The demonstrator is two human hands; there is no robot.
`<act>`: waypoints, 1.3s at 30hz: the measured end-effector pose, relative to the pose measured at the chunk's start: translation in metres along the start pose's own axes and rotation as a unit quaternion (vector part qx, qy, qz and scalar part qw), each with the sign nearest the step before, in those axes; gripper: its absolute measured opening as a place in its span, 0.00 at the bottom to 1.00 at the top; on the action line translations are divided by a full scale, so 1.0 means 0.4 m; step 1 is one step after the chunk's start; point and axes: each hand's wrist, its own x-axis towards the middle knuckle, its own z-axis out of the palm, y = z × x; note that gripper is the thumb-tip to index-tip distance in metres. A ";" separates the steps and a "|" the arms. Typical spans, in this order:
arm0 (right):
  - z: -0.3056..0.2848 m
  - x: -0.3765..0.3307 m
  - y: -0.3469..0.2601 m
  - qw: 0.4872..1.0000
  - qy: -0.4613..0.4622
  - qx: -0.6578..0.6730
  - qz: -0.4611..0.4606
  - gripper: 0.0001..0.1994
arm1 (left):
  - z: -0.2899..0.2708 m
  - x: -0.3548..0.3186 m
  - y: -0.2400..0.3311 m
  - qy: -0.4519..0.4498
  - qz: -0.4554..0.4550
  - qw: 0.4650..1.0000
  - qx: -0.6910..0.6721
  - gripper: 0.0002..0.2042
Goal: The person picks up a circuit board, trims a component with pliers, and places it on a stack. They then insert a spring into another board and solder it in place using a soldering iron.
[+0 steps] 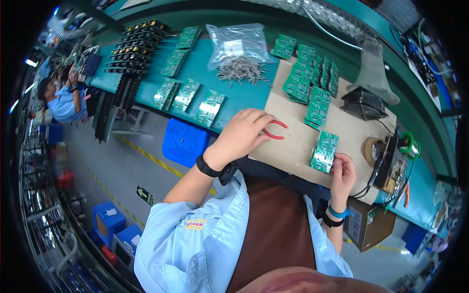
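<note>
My left hand [243,135] is closed at the left edge of the brown mat, back upward. Two red handles of hand pliers [277,130] stick out from its fingers to the right, spread apart; the jaws are hidden under the hand. My right hand [344,172] pinches the right edge of a green circuit board [324,151], tilted over the mat's near part. Just beyond it lies another green board [317,107], close to stacked boards [299,80].
Separate boards [211,108] lie left on the green bench [234,105], near loose metal pins [243,70] and a clear plastic bag [237,41]. A black fan [364,104], solder spool [409,145] and cables stand right. Below are a blue stool [185,141] and carton [369,227]; a co-worker [66,100] is far left.
</note>
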 end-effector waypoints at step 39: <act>-0.044 0.006 0.001 0.999 -0.022 -0.011 -0.024 0.11 | -0.029 0.482 -0.027 -0.236 0.117 0.962 0.065 0.63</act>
